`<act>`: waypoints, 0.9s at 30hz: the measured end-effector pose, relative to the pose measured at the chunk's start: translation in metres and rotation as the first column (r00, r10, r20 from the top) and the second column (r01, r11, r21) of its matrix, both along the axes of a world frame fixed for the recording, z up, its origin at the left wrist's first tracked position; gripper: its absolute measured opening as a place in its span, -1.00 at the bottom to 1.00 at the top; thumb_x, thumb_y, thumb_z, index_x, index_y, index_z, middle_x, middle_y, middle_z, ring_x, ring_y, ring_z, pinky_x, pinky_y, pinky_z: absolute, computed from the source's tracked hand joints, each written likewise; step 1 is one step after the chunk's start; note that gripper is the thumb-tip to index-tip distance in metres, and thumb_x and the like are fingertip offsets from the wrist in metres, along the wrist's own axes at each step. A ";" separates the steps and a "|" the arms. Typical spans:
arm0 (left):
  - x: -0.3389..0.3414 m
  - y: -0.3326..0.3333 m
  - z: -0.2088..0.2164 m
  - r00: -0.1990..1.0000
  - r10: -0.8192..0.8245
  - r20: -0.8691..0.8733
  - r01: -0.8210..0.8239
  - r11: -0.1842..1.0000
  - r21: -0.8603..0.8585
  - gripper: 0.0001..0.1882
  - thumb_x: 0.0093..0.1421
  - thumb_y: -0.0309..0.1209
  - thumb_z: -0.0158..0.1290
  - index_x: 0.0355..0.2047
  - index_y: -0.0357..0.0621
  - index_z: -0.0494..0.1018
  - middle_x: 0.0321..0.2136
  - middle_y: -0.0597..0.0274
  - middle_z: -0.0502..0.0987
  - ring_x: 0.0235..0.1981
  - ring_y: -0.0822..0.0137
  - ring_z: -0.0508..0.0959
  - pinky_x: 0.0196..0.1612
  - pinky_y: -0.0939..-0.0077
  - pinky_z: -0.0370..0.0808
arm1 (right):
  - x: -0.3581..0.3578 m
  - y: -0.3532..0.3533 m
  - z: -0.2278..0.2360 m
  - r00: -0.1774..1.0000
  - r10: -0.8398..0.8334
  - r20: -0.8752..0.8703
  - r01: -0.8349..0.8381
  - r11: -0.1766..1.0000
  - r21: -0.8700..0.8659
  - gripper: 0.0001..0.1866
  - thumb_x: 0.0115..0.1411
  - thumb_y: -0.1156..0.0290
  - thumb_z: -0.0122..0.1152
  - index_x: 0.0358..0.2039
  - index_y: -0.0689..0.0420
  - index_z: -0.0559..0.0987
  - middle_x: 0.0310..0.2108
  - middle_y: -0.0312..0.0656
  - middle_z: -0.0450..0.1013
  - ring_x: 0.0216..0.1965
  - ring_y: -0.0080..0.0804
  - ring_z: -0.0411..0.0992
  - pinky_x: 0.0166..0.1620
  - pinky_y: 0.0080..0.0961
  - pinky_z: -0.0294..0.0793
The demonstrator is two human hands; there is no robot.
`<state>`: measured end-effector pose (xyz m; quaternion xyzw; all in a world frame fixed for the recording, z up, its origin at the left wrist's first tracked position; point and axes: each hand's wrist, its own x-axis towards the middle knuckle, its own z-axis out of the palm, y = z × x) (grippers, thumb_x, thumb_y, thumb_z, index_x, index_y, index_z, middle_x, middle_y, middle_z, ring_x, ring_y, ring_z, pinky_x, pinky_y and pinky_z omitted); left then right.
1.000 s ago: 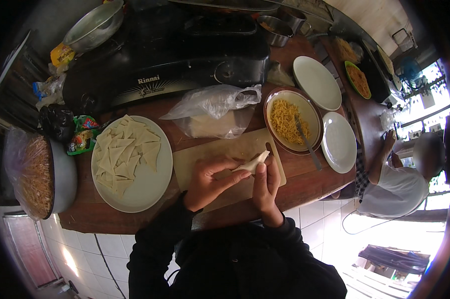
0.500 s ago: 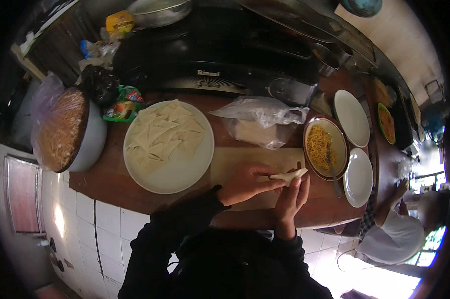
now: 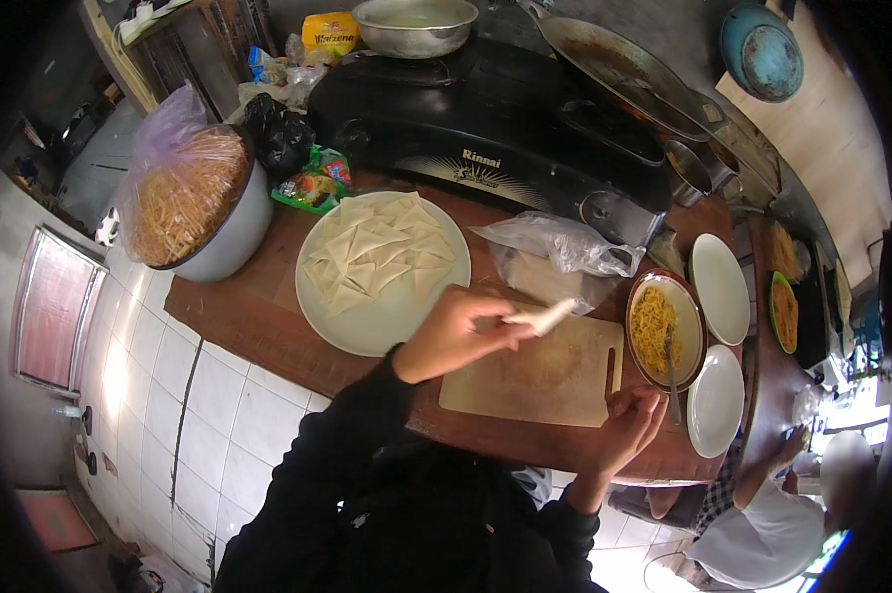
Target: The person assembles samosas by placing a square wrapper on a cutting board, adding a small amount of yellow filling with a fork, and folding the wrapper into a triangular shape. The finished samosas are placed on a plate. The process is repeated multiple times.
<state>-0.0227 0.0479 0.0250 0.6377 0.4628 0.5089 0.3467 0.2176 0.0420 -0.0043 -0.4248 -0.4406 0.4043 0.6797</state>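
My left hand (image 3: 466, 331) pinches a folded, filled wonton (image 3: 545, 316) between thumb and fingers. It is held above the far left part of a cutting board (image 3: 535, 385), near a clear plastic bag (image 3: 555, 252) with pale wrappers inside. To the left, a large white plate (image 3: 352, 336) carries several folded wontons (image 3: 382, 242). My right hand (image 3: 632, 430) hovers by the board's right end, fingers curled together, and no item shows in it. Just beyond that hand, a brown-rimmed bowl (image 3: 698, 326) contains yellow shredded filling (image 3: 653, 321) and a spoon (image 3: 672, 371).
Two white oval plates (image 3: 720, 287) lie right of the bowl. A black gas stove (image 3: 446, 128) spans the back, with a wok (image 3: 614, 69) behind it. At left stands a pot (image 3: 234, 232) of bagged noodle-like food. Another person (image 3: 762, 524) works at far right.
My left hand has carried the wonton up and away from my right hand, which has let go and drawn nearer to me. The whole view has shifted and tilted.
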 end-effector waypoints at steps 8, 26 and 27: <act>-0.106 -0.012 0.004 0.968 0.244 -0.054 -0.250 0.951 -0.182 -0.83 0.06 -0.42 0.14 -0.53 -0.31 0.52 -0.66 0.29 0.48 -0.60 0.61 0.42 -0.50 0.68 0.32 | 0.017 -0.008 -0.010 0.992 0.106 -0.068 -0.111 0.992 -0.067 -0.80 0.27 0.32 -0.06 -0.46 0.13 0.31 -0.61 -0.34 0.18 -0.59 -0.65 0.08 -0.49 -0.66 0.05; -0.131 0.006 -0.027 0.583 0.310 -0.751 -0.174 0.951 0.257 -0.68 0.08 -0.26 0.09 -0.35 -0.32 0.52 -0.22 0.06 0.52 -0.17 0.08 0.47 -0.10 0.32 0.40 | 0.025 -0.014 -0.008 0.977 0.197 0.084 -0.187 0.975 -0.117 -0.90 0.23 0.47 -0.06 -0.40 0.21 0.36 -0.56 -0.33 0.26 -0.53 -0.66 0.17 -0.45 -0.70 0.13; -0.128 0.005 -0.027 0.564 0.289 -0.773 -0.174 0.957 0.232 -0.66 0.08 -0.23 0.09 -0.34 -0.32 0.52 -0.20 0.06 0.51 -0.14 0.06 0.45 -0.07 0.29 0.38 | 0.024 -0.012 -0.005 0.970 0.205 0.130 -0.191 0.976 -0.108 -0.90 0.23 0.47 -0.06 -0.40 0.22 0.37 -0.56 -0.33 0.27 -0.52 -0.66 0.18 -0.44 -0.70 0.14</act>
